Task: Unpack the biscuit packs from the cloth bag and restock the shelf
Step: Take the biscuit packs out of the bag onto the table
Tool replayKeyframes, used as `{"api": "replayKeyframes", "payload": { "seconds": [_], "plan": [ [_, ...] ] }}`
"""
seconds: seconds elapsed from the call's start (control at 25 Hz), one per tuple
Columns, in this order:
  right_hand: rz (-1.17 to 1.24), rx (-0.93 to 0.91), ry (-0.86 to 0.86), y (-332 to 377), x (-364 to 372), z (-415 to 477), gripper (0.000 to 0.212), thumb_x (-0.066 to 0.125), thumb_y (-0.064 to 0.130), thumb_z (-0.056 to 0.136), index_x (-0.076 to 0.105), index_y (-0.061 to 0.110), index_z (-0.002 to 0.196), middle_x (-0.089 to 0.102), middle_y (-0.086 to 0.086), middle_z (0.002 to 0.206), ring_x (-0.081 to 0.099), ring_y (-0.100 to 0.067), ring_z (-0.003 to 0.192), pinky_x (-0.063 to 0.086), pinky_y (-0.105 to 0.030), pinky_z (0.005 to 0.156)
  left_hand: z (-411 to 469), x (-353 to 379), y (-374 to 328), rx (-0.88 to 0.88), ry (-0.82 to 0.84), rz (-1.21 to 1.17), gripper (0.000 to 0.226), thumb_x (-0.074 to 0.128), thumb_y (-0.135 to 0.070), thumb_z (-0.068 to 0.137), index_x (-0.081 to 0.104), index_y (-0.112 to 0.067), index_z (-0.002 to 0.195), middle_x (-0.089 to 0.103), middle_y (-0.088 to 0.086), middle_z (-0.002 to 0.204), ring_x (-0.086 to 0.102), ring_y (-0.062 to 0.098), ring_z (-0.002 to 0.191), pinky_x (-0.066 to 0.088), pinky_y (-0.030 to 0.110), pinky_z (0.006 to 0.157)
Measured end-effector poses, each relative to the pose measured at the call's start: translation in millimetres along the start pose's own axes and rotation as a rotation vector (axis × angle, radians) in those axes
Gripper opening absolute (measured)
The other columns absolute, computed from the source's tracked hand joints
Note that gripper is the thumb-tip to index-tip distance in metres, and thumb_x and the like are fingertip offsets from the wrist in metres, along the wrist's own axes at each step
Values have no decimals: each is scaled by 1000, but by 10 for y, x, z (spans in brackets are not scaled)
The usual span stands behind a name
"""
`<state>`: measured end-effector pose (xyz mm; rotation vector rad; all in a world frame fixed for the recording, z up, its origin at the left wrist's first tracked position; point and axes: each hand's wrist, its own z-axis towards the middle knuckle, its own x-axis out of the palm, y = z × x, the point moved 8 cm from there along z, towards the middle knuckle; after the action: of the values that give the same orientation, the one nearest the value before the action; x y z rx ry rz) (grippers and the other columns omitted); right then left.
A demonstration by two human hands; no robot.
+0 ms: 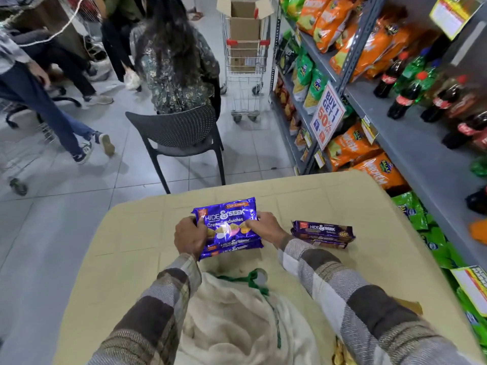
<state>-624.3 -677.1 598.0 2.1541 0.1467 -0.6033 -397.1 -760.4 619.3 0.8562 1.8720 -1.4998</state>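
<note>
A stack of blue Hide & Seek biscuit packs (228, 225) sits on the beige table (369, 222). My left hand (189, 237) grips the stack's left end, and my right hand (266, 227) grips its right end. Two darker purple Hide & Seek packs (322, 234) lie stacked on the table to the right, apart from my hands. The cream cloth bag (237, 320) with a green drawstring lies crumpled near me between my forearms. Its inside is hidden.
A grey shelf unit (411, 143) on the right holds orange and green snack bags and cola bottles. A dark chair (179, 138) with a seated person stands beyond the table. A trolley (245, 75) with a cardboard box and walking people fill the aisle.
</note>
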Motion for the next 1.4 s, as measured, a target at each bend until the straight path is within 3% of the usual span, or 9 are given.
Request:
{"api": "replayKeyframes", "payload": {
  "seconds": [0.32,0.56,0.68,0.76,0.88,0.96,1.16,1.32,1.4],
  "plan": [
    [-34,-10,5,-295,333,242,31,64,28,86,65,14,114,61,-15,113,55,-31,116,45,-38,102,163,395,382,-70,6,-29,27,52,-27,91,71,-9,98,71,13,98,65,35,91,52,40,78],
    [-170,-17,-82,-435,445,212,60,52,43,95,34,25,149,43,-9,123,43,-31,124,35,-41,110,88,507,645,-110,3,-221,37,53,-40,95,64,-16,121,64,7,112,63,28,101,46,35,86],
    [-143,-16,-149,-482,383,258,51,54,52,91,44,29,136,41,-6,118,45,-31,122,39,-41,105,125,507,796,-217,23,-445,57,60,-52,90,58,-11,129,64,5,120,64,25,100,52,43,93],
    [-83,43,-123,-560,363,344,62,53,63,87,42,25,135,40,-9,129,46,-32,127,43,-42,104,150,572,894,-327,86,-476,67,57,-60,88,58,-6,128,65,6,119,65,25,103,54,40,90],
    [-71,158,-70,-709,366,465,83,44,72,88,31,16,149,35,-12,148,41,-30,137,37,-41,107,159,758,925,-410,280,-553,65,37,-63,96,71,-8,105,76,9,100,73,20,83,53,24,60],
    [-42,132,-25,-764,445,527,69,36,68,94,44,19,142,50,-14,137,51,-31,128,42,-43,108,146,863,887,-436,358,-610,66,27,-57,101,72,-8,104,76,14,99,74,25,81,54,26,60],
    [164,113,3,-711,644,505,55,28,49,104,54,10,133,57,-19,128,61,-34,116,49,-50,102,146,1006,815,-405,415,-616,65,20,-51,104,68,-8,112,73,19,106,72,35,94,56,47,91],
    [179,100,-30,-633,577,326,48,29,38,106,62,5,116,60,-24,122,62,-36,110,49,-48,99,104,923,848,-440,438,-642,62,23,-47,105,69,-6,108,75,12,85,72,25,70,58,34,66],
    [218,90,-28,-619,547,184,45,28,37,106,63,8,109,61,-24,120,63,-36,109,50,-48,99,44,834,788,-428,432,-640,60,25,-47,105,70,-9,104,76,8,78,73,23,65,56,33,63]
  ]
}}
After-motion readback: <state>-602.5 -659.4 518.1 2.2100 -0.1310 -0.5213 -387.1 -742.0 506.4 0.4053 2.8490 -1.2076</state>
